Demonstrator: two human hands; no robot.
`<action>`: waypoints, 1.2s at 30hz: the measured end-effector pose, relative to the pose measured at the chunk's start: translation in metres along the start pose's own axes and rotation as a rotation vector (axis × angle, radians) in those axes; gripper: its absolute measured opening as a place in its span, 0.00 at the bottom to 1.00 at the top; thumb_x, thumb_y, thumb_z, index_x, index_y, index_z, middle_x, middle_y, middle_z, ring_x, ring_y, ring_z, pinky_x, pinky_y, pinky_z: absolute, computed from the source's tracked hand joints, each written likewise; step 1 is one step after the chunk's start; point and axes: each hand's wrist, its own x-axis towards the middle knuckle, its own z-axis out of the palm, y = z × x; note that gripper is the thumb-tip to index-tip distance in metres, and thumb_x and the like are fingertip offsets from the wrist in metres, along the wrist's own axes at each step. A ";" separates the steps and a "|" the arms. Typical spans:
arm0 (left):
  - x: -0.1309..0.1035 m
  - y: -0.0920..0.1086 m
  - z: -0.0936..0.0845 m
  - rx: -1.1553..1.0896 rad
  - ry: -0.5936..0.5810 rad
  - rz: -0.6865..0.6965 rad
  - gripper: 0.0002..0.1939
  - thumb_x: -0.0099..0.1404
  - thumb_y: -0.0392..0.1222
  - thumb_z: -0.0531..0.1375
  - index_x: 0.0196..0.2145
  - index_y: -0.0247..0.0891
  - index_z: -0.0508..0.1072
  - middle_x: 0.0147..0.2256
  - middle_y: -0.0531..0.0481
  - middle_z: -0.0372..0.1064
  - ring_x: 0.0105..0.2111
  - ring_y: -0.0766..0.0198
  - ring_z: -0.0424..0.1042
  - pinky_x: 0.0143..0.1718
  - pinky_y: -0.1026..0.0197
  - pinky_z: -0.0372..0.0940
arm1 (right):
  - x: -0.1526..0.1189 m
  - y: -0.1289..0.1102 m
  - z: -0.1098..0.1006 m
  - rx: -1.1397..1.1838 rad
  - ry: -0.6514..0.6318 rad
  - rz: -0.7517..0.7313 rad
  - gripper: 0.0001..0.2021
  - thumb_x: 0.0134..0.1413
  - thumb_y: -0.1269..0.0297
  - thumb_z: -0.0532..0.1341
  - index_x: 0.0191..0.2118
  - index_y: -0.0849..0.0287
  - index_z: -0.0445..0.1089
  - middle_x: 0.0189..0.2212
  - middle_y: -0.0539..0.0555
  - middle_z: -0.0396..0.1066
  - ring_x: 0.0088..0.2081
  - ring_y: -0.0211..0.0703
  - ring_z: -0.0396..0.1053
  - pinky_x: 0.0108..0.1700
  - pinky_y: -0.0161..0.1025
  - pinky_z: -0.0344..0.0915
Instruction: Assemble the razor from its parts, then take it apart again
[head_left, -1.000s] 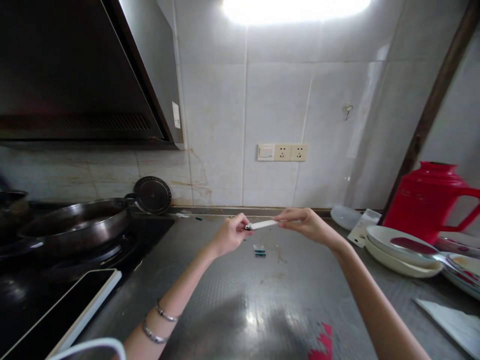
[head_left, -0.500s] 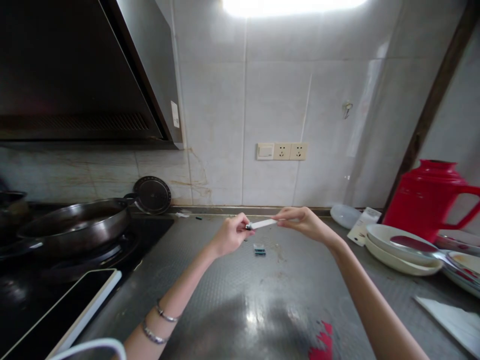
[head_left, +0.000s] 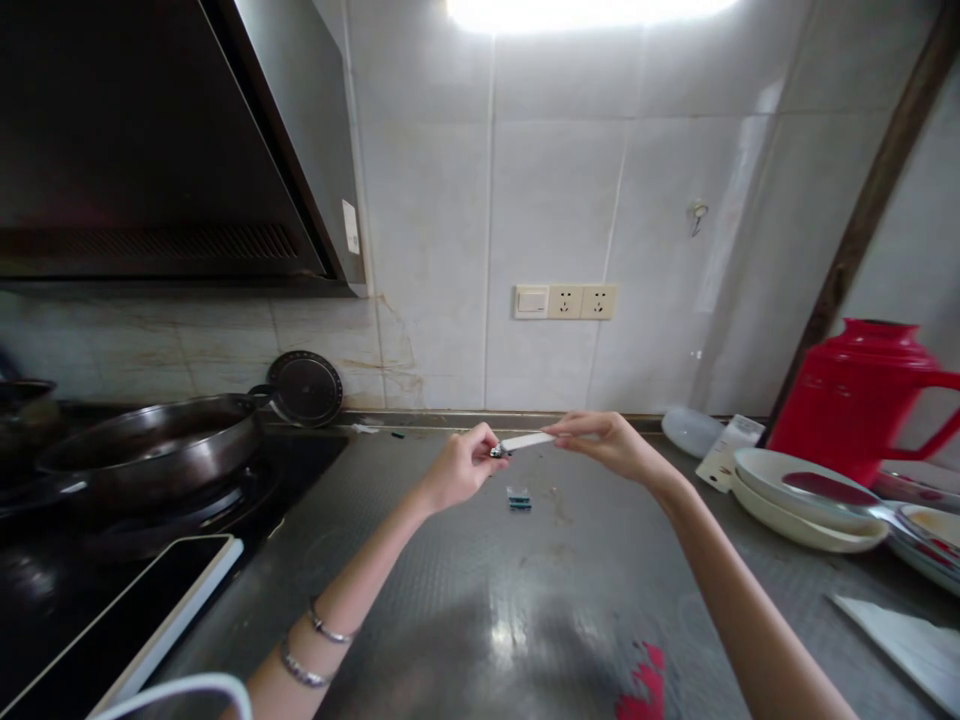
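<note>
Over the metal counter [head_left: 450,620], a slim white bar-shaped thing [head_left: 527,440] spans the gap between my hands. My left hand [head_left: 459,470] is closed, thumb and fingers pinching its small dark and silvery end [head_left: 499,452]. The fingertips of my right hand [head_left: 611,448] grip the other end, so that tip is covered. What kind of thing it is, I cannot make out. Just below on the counter lies a small clear and blue-green piece [head_left: 518,499], touched by neither hand.
Left are a pan [head_left: 154,450] on the black stove and a tablet-like white-edged device [head_left: 142,620] with a white cable. A red thermos jug [head_left: 847,400], stacked dishes [head_left: 802,520] and a white sheet [head_left: 900,640] stand or lie right. Sockets [head_left: 581,301] sit on the wall.
My hands stay nearly in place with the white bar between them. At its left end, more of the dark and silvery part shows. The view has shifted slightly.
</note>
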 end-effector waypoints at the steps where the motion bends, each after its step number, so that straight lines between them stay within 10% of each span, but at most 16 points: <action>1: 0.000 0.000 0.000 0.000 -0.001 -0.005 0.08 0.56 0.39 0.60 0.29 0.37 0.62 0.30 0.49 0.73 0.31 0.64 0.73 0.34 0.65 0.65 | 0.000 0.000 0.000 -0.007 0.012 0.004 0.17 0.50 0.53 0.60 0.41 0.57 0.75 0.36 0.56 0.73 0.38 0.45 0.69 0.40 0.38 0.63; 36: 0.002 -0.001 -0.005 0.070 0.008 0.031 0.07 0.57 0.41 0.59 0.28 0.36 0.64 0.27 0.50 0.72 0.26 0.67 0.71 0.28 0.67 0.63 | -0.003 -0.032 0.004 -0.326 0.110 -0.163 0.12 0.56 0.58 0.57 0.43 0.51 0.74 0.31 0.53 0.73 0.32 0.39 0.69 0.40 0.38 0.62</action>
